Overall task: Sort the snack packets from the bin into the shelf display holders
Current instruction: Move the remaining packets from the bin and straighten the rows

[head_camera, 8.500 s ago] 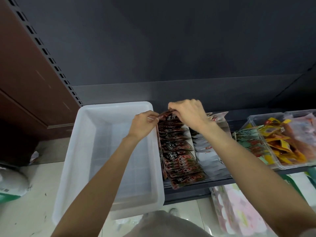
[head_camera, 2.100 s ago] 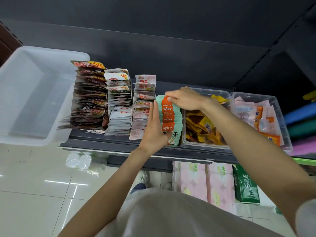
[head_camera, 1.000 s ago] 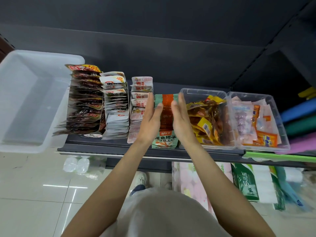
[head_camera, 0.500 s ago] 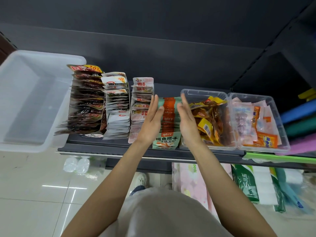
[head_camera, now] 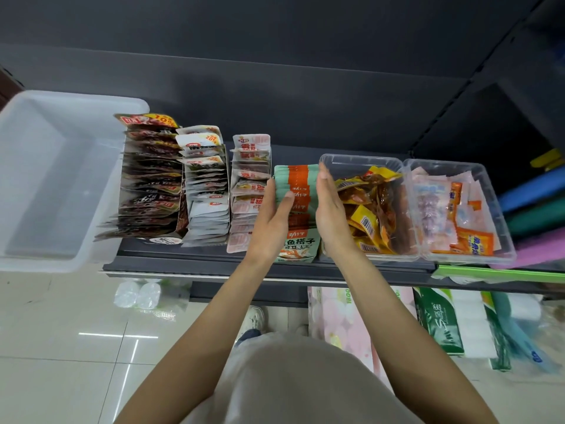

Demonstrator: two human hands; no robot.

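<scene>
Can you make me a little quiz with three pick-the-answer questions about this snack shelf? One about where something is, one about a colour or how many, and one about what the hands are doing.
1. Where is the white bin?
A. at the left end of the shelf
B. on the floor
C. right of the clear trays

2. What colours are the packets between the hands?
A. blue and black
B. green and orange
C. all purple

3. How are the left hand and right hand?
A. both in fists, away from the shelf
B. each lifting a packet high
C. flat, one on each side of the row

Answers:
1. A: it sits left of the dark packet row.
2. B: each has green edges and an orange band.
3. C: the fingers are straight, with the row between the palms.
</scene>
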